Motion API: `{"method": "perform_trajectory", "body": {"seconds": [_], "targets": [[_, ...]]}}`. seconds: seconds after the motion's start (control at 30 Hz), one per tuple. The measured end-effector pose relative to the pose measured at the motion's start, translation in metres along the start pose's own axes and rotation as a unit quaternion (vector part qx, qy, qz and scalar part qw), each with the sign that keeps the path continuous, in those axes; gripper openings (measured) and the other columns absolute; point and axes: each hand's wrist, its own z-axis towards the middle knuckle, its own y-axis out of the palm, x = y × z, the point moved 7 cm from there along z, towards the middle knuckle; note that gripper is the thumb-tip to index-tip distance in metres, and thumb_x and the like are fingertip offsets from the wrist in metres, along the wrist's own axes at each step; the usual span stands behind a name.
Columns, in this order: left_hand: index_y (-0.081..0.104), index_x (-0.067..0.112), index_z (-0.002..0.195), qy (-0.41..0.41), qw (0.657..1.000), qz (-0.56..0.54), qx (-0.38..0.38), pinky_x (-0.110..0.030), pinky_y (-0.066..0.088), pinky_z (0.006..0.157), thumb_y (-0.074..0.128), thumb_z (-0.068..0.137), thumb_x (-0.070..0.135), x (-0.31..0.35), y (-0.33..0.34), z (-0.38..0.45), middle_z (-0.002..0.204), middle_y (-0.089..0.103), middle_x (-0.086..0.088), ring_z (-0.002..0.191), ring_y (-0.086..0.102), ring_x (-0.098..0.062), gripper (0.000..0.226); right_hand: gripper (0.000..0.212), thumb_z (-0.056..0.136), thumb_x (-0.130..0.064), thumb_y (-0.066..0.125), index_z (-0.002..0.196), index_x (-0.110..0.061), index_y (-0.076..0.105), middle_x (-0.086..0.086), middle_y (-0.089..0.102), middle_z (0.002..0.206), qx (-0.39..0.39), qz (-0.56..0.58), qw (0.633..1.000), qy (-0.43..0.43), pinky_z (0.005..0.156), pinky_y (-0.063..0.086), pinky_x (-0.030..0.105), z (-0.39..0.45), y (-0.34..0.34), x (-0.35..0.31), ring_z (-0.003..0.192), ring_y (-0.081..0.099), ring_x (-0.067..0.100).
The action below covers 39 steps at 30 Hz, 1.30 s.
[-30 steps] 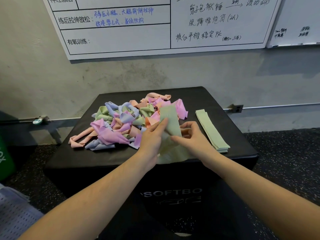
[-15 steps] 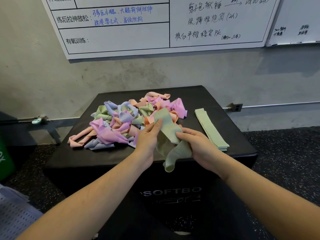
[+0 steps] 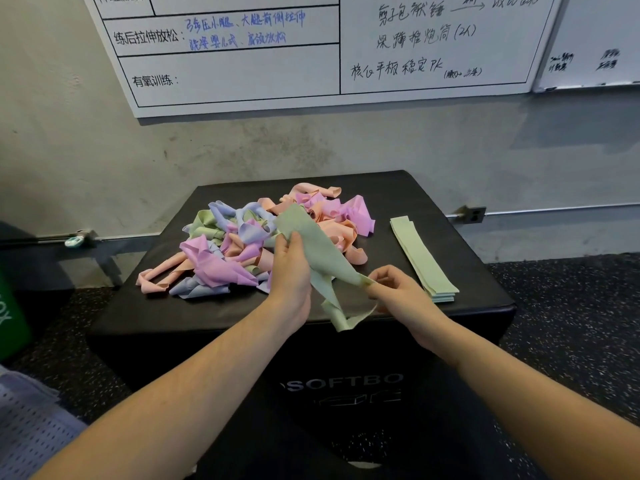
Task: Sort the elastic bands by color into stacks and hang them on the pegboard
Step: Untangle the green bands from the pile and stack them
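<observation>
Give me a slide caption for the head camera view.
Both hands, left hand and right hand, hold a green band between tangled pile and green stack.

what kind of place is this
Most likely a gym or training studio: a whiteboard with a handwritten exercise plan, a black padded soft plyo box, speckled rubber flooring, and a pile of elastic bands.

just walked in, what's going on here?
A person is sorting elastic bands by color on a black padded box. Both hands hold one green band: the left hand grips it near the middle, the right hand pinches its edge. A flat stack of green bands lies to the right. The mixed pile of pink, purple, blue, orange and green bands is unsorted. No pegboard is in view.
</observation>
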Motion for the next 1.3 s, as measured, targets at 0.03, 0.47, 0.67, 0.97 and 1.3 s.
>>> {"method": "perform_trajectory", "body": {"seconds": [0.03,0.47,0.67,0.97,1.3], "targets": [[0.041,0.031,0.147,-0.009,1.000,-0.004,-0.003,-0.052,0.054,0.101,0.038,0.110,0.036,-0.001,-0.001,0.001,0.124,0.066,-0.005,0.115,0.066,-0.027,0.038,0.004,0.089,-0.022,0.072,0.091,-0.018,0.071,0.008,0.069,0.092,0.008,0.007,1.000,0.002,0.083,0.053,0.042,0.000,-0.004,0.000,0.084,0.060,0.018],[0.043,0.030,0.132,-0.091,0.993,-0.066,0.032,-0.056,0.053,0.097,0.031,0.111,0.030,-0.018,-0.010,0.005,0.134,0.060,-0.011,0.120,0.062,-0.032,0.024,0.030,0.102,-0.005,0.041,0.128,-0.003,0.058,0.007,0.066,0.076,-0.043,0.293,0.943,0.153,0.067,0.059,0.038,-0.007,0.014,0.005,0.071,0.067,0.022],[0.052,0.036,0.111,-0.059,0.997,-0.033,0.021,-0.053,0.054,0.098,0.039,0.110,0.030,-0.014,-0.006,0.000,0.125,0.062,-0.007,0.118,0.062,-0.029,0.015,0.042,0.088,-0.038,0.073,0.120,-0.025,0.049,-0.012,0.051,0.104,-0.043,0.076,0.995,0.058,0.061,0.046,0.018,-0.013,0.012,-0.005,0.077,0.055,0.005],[0.040,0.038,0.131,-0.016,1.000,0.006,0.003,-0.051,0.051,0.105,0.040,0.110,0.031,-0.015,0.000,-0.001,0.112,0.061,0.008,0.116,0.061,-0.022,0.022,0.004,0.088,-0.026,0.070,0.092,-0.025,0.069,-0.001,0.061,0.101,-0.049,-0.304,0.946,-0.098,0.079,0.041,0.019,-0.015,0.011,-0.015,0.088,0.055,0.000],[0.041,0.038,0.143,-0.043,0.998,0.035,-0.016,-0.052,0.050,0.106,0.040,0.110,0.035,-0.017,-0.002,-0.006,0.136,0.059,0.001,0.125,0.059,-0.023,0.033,0.025,0.101,-0.014,0.049,0.099,-0.004,0.072,0.010,0.071,0.085,-0.092,0.181,0.979,0.033,0.075,0.054,0.031,-0.018,0.010,-0.016,0.076,0.067,0.021]]}}
